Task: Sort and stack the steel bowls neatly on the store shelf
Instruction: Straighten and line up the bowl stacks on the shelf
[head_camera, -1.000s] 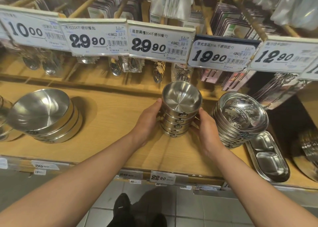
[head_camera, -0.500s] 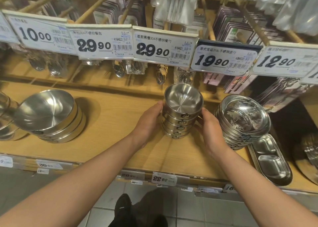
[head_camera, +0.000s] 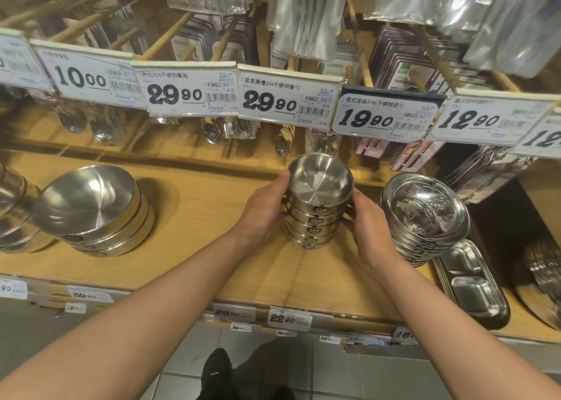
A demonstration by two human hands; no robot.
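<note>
Head view: both hands' fingers grip the small bowl stack (head_camera: 315, 217), between wide bowls (head_camera: 91, 214) and shallow dishes (head_camera: 425, 217)

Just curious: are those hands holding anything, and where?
Yes: left hand and right hand grip the stack of small steel bowls by its opposite sides.

Head view, downward, near shelf (head_camera: 188, 266)

Bare forearms, no sleeves in view, black shoe (head_camera: 216, 375), dark trousers (head_camera: 267, 366)
</note>
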